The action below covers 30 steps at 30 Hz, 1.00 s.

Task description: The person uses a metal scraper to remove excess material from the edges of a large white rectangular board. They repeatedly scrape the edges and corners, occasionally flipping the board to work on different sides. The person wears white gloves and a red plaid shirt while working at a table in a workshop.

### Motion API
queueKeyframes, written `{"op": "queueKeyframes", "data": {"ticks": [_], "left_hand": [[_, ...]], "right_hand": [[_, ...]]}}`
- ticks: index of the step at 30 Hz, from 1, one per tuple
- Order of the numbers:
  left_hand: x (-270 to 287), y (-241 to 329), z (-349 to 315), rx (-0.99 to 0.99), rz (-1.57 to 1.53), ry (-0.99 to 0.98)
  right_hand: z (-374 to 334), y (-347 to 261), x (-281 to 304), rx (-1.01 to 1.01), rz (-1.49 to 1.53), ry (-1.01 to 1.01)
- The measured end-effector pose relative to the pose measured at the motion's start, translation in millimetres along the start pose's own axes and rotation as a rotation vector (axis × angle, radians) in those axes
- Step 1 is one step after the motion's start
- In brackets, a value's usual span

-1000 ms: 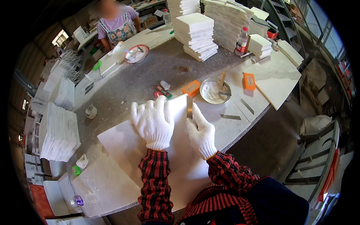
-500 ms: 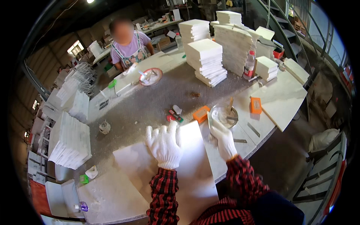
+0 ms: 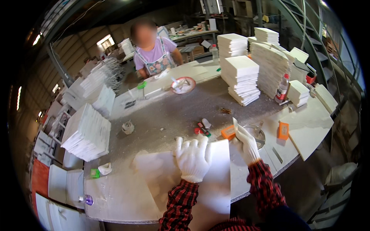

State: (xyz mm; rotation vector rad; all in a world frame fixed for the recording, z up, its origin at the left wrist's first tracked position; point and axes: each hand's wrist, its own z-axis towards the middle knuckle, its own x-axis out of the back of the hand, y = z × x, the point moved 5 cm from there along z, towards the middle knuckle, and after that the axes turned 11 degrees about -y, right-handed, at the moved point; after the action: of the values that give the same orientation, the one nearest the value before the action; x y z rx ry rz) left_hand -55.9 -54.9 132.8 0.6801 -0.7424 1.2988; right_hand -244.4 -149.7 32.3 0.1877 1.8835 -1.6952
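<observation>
My left hand (image 3: 193,159), in a white knitted glove, lies with spread fingers on a white slab (image 3: 218,173) near the table's front edge. Its fingertips reach the slab's far edge. The right hand (image 3: 247,144), gloved alike, is raised just beyond the slab's right side, fingers stretched out and side by side. I make out nothing held in it, though its palm is partly hidden. Behind that hand a round metal bowl (image 3: 263,135) is partly covered. An orange box (image 3: 228,133) sits by its fingers, and a flat metal blade (image 3: 277,155) lies to its right.
White slabs stand stacked at the left (image 3: 88,133) and far right (image 3: 241,79). A plastic bottle (image 3: 282,88) stands by the right stacks. A second orange box (image 3: 283,131) lies right of the bowl. Across the table, a person in an apron (image 3: 156,57) is near a red-rimmed bowl (image 3: 183,85).
The whole view has shifted, so the table sits further right and lower. My right hand has moved forward, now overlapping the metal bowl's left side. The left hand stays on the slab.
</observation>
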Motion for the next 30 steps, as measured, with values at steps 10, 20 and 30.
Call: {"op": "queueKeyframes", "data": {"ticks": [10, 20, 30], "left_hand": [[-2, 7, 8, -0.037, 0.019, -0.017], [-6, 8, 2, -0.04, -0.039, 0.06], [-11, 1, -2, -0.102, -0.085, 0.137]], "right_hand": [[-87, -10, 18, 0.104, -0.353, 0.098], [-34, -90, 26, 0.288, -0.958, -0.286], [9, -119, -54, 0.614, -1.737, -0.743]]}}
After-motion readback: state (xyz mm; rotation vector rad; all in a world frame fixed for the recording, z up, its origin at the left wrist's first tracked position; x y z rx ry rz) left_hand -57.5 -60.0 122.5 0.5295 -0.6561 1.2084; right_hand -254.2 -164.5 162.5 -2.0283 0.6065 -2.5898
